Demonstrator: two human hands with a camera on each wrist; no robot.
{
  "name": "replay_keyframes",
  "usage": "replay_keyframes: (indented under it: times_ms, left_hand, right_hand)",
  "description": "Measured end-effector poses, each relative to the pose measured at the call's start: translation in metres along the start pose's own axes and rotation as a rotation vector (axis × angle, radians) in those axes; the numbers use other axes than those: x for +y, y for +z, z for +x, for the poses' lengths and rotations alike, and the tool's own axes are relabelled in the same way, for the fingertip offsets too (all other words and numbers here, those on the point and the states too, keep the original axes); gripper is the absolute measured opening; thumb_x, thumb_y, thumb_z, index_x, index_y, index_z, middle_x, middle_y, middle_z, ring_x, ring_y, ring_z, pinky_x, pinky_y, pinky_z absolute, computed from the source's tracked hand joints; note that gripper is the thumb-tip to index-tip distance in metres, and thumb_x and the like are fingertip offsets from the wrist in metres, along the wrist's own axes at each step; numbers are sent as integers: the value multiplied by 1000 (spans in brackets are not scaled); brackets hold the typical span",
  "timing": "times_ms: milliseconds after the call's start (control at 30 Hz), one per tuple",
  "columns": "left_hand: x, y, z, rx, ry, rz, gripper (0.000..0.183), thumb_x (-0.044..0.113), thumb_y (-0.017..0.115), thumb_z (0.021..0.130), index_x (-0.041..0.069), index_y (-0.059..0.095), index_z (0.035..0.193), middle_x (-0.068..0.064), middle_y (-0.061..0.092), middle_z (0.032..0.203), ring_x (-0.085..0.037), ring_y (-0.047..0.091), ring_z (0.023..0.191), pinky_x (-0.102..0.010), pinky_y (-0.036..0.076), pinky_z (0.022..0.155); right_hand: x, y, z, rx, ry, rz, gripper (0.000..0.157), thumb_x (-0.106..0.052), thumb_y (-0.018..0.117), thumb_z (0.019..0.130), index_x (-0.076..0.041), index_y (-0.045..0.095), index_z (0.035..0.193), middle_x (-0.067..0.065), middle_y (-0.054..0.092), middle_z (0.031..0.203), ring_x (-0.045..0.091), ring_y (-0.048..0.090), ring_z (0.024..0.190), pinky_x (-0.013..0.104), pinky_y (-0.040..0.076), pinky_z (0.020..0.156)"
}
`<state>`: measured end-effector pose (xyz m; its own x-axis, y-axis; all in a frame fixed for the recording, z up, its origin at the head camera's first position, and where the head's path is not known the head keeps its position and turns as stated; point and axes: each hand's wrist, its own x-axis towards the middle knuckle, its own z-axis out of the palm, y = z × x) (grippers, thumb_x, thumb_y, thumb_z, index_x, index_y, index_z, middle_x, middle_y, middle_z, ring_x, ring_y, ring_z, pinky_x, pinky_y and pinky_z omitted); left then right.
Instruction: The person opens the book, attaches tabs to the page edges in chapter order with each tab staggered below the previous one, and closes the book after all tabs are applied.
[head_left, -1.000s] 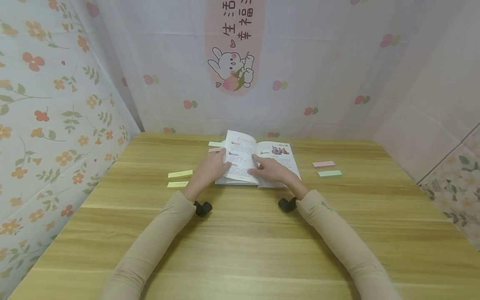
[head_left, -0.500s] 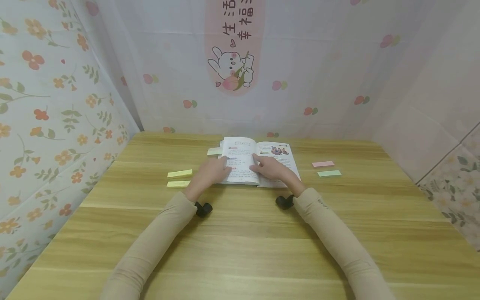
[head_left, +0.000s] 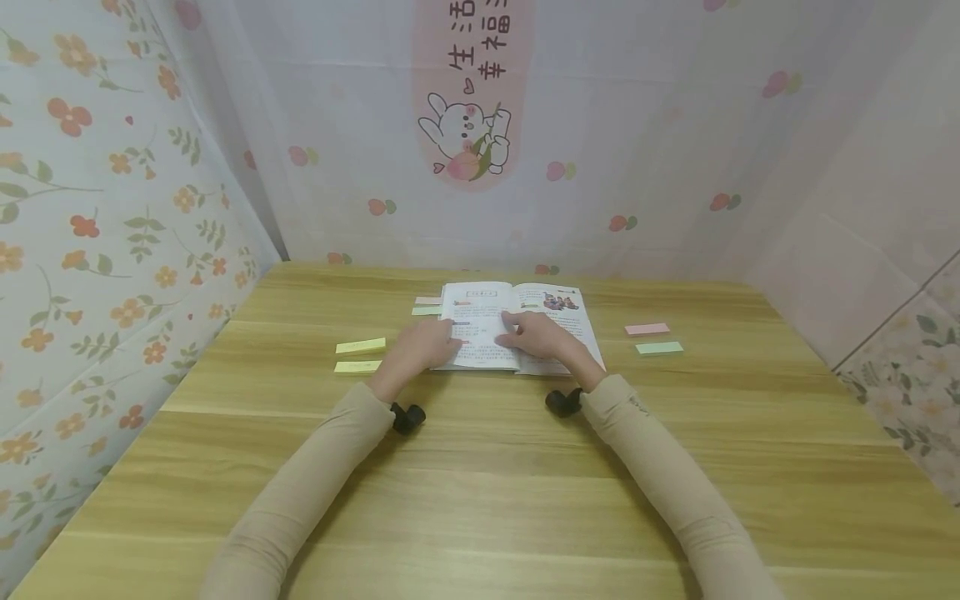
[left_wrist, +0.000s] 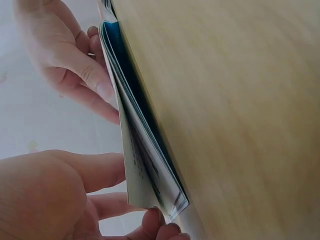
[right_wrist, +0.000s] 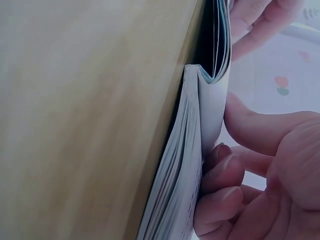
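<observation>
An open book lies near the table's far side, with printed text on the left page and a colour picture on the right. My left hand is at its left edge. In the left wrist view, its thumb lies on the top leaf and its fingers meet the leaf's edge and corner, pinching it slightly above the pages below. My right hand rests over the middle. In the right wrist view, its thumb touches the left page beside the fold and its bent fingers rest on the right page.
A pink strip and a green strip stick out at the book's left edge. Two yellow strips lie to the left. To the right are another pink strip and green strip. A patterned curtain hangs behind the wooden table.
The raised left leaf has come down to the left and lies nearly flat. The pink strip at the left edge now shows above the green one. My right wrist has shifted slightly left.
</observation>
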<state>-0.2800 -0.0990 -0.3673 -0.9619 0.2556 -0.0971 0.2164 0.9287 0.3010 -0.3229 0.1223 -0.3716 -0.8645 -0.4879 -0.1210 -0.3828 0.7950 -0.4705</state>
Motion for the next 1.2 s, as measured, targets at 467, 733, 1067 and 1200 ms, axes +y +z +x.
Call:
replay_keyframes:
  times_ms: [467,733,1067,1200]
  left_hand:
    - [-1,2,2,14,57,56,29,26,56,101,0,64,111,-28,54,123,-36,51,105,-45,48,85]
    - [-1,2,1,-74,242,179,45,26,51,104,7,53,144,-24,43,151,-42,43,133,-53,36,110]
    - [2,2,-1,-129,179,169,52,29,44,106,9,41,155,-22,33,158,-45,30,143,-58,27,116]
    - [3,2,-2,-134,170,169,53,30,44,106,10,40,155,-21,33,159,-44,30,142,-58,28,115]
  right_hand:
    - [-6,0,4,-33,18,-36,62,-33,61,102,-1,42,152,25,44,151,23,55,87,34,45,83]
    - [-7,-1,5,-30,23,-49,61,-34,63,101,0,47,149,24,47,149,27,57,99,37,46,88]
    - [-6,-4,9,-5,-29,-67,37,-31,69,97,4,64,109,11,52,77,18,43,66,33,42,70]
    - [-6,-9,13,-9,-24,-80,48,-30,69,97,4,61,130,20,66,97,26,61,92,38,48,94]
